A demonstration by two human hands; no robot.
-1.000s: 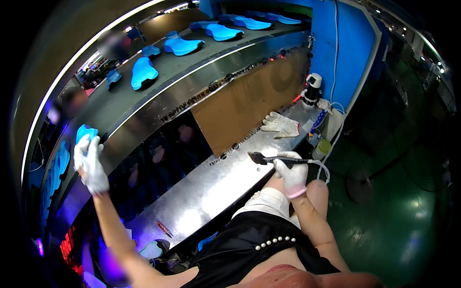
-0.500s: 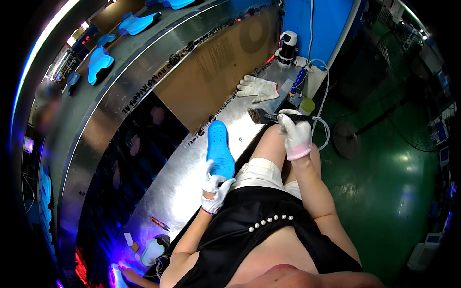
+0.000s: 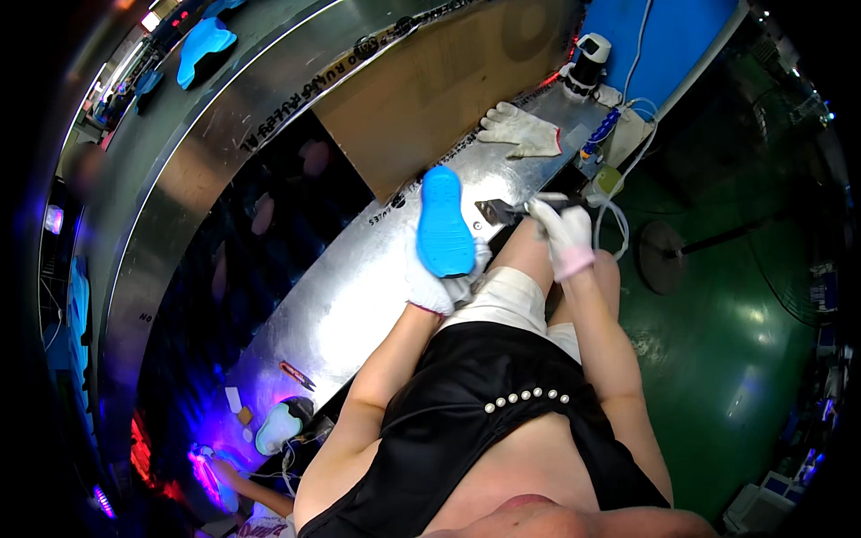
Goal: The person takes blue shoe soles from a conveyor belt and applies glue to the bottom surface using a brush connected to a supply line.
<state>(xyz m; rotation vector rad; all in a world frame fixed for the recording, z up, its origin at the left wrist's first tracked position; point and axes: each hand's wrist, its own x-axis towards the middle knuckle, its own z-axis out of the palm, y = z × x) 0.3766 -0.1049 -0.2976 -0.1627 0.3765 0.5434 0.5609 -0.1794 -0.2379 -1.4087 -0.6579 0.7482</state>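
A blue shoe sole [image 3: 443,224] is held above the metal bench, toe end pointing away from me. My left hand [image 3: 429,285], in a white knitted glove, is closed round its heel end from beneath; most of the fingers are hidden behind the sole. To the right of it, my gloved right hand [image 3: 569,237] grips the dark handle of a flat brush [image 3: 491,212]. The brush head points left toward the sole, with a gap between them. A white cable or tube [image 3: 619,224] hangs near the handle.
A spare white glove [image 3: 522,131] lies farther along the metal bench [image 3: 336,300], near a black-and-white cylinder [image 3: 588,61]. Small red-handled snips [image 3: 297,375] and a dish [image 3: 278,427] sit at the left. Beyond runs a conveyor carrying blue soles [image 3: 204,49]. Another person's hand [image 3: 220,468] shows lower left.
My left hand has raised the sole off the bench and tilted it. My right hand still holds the brush, now closer to the sole. The whole view has shifted a little.
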